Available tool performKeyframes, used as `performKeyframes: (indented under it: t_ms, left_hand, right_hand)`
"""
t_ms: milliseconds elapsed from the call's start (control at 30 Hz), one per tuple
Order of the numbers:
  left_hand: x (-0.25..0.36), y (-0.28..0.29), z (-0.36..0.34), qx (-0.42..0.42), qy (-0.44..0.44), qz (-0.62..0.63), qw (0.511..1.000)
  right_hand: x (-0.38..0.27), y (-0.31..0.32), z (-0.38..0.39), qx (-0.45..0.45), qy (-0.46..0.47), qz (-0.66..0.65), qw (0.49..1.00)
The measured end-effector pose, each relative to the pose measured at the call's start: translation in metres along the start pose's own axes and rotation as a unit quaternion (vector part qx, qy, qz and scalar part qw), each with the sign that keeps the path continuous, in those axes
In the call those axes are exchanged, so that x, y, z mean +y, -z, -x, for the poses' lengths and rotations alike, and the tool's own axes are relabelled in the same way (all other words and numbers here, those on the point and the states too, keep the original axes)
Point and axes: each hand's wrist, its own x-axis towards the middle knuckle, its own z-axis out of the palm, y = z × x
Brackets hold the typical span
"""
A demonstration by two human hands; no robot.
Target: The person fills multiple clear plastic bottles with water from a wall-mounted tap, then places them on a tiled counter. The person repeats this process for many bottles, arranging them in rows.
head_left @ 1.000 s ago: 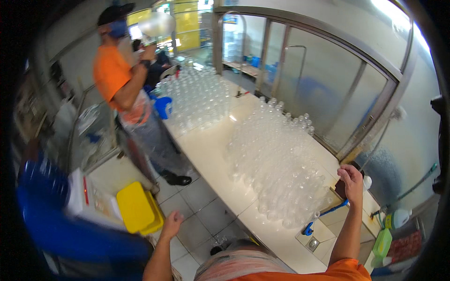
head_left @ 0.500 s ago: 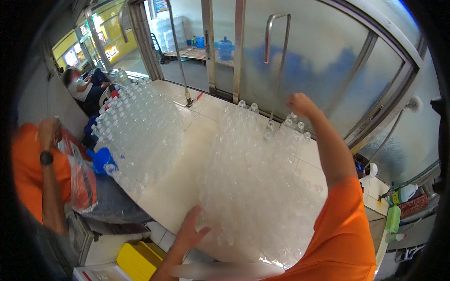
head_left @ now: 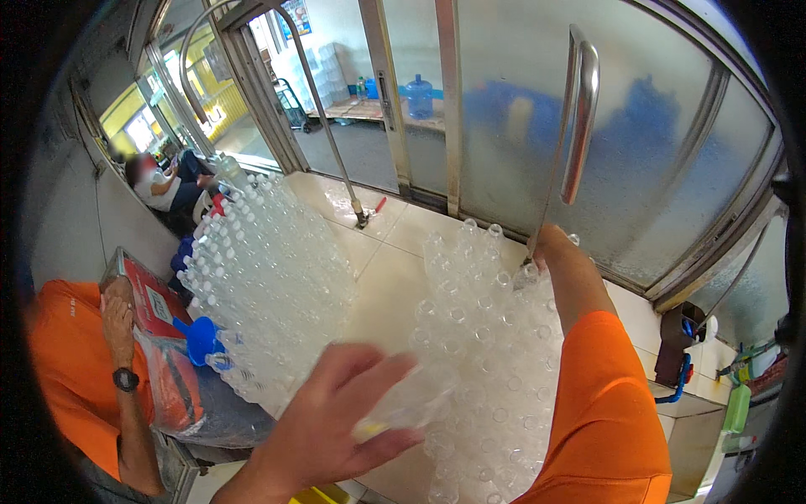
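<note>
My left hand (head_left: 336, 412) is raised close to me, blurred, its fingers curved round a clear plastic bottle (head_left: 411, 395) that is smeared by motion. Beyond it stand tightly packed clear plastic bottles (head_left: 495, 378), their mouths facing up. At the far side of these, my right hand (head_left: 550, 248) reaches down with bent fingers to the foot of a tall gooseneck pipe (head_left: 579, 118). Its fingertips are mostly hidden, so what they grip does not show. One bottle (head_left: 527, 275) stands right below that hand.
Another bottle group (head_left: 269, 277), partly white-capped, fills the left, with a blue funnel (head_left: 201, 338) beside it. A second gooseneck pipe (head_left: 323, 109) rises behind. A co-worker in orange (head_left: 71, 344) sits at left. Frosted doors (head_left: 512, 160) border the tiled counter (head_left: 382, 286).
My left hand has risen from beside the bottles and now has a bottle. My right hand has lowered to the pipe's foot. The co-worker's raised hand has come down. My view has shifted.
</note>
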Motion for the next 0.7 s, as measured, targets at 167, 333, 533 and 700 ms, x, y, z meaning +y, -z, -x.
performKeyframes:
  t_ms: [167, 333, 533, 700]
  left_hand:
    - [0.028, -0.02, -0.095, 0.051, -0.019, 0.198, 0.979]
    - [0.03, -0.032, -0.126, 0.127, -0.092, 0.197, 0.968]
    - [0.037, -0.029, -0.137, 0.114, -0.062, 0.217, 0.967]
    - [0.047, -0.024, -0.139, 0.114, -0.037, 0.226, 0.967]
  right_hand:
    - [-0.008, -0.001, 0.023, 0.05, -0.095, -0.081, 0.991]
    - [-0.012, 0.004, 0.031, 0.019, -0.064, -0.015, 0.998]
    - [-0.016, 0.003, 0.04, 0.025, -0.042, 0.042, 0.998]
    - [-0.018, 0.0, 0.051, 0.056, -0.023, 0.067, 0.996]
